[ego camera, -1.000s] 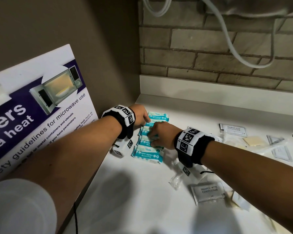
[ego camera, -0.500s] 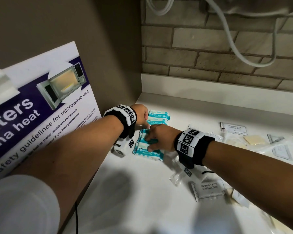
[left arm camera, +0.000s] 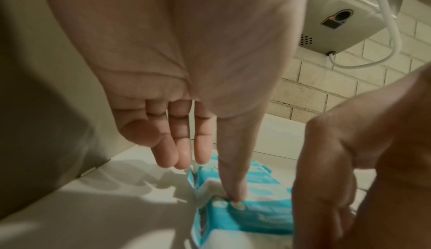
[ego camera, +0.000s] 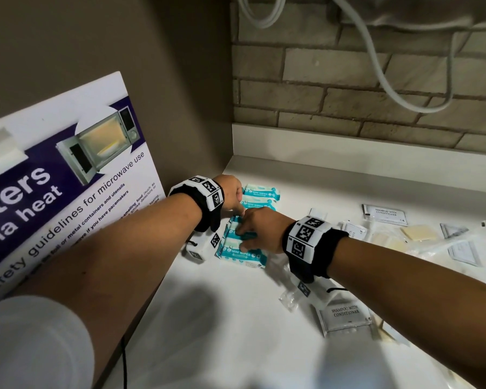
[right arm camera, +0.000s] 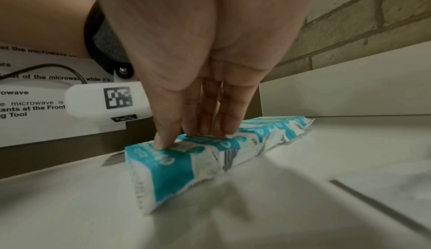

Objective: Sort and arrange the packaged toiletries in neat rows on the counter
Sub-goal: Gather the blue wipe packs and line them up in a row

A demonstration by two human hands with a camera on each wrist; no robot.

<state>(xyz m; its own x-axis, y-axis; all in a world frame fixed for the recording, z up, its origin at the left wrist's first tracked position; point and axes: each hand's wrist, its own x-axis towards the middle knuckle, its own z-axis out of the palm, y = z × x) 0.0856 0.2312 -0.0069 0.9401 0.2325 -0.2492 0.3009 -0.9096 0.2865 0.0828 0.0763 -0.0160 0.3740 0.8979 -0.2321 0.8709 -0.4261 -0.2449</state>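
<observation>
Teal wipes packs point(ego camera: 246, 234) lie in a row on the white tabletop point(ego camera: 225, 318), at 12 o'clock from the person, near the corner. The right hand point(ego camera: 260, 230) presses straight fingers point(right arm camera: 168, 135) flat on the packs. The left hand point(ego camera: 230, 192), at 11 o'clock of the right, touches one pack with a straight forefinger, other fingers relaxed. Shampoo sachets point(ego camera: 344, 315) lie loose from 2 to 5 o'clock of the row.

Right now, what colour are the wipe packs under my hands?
Teal-blue and white wipe packs, seen best in the right wrist view.
</observation>
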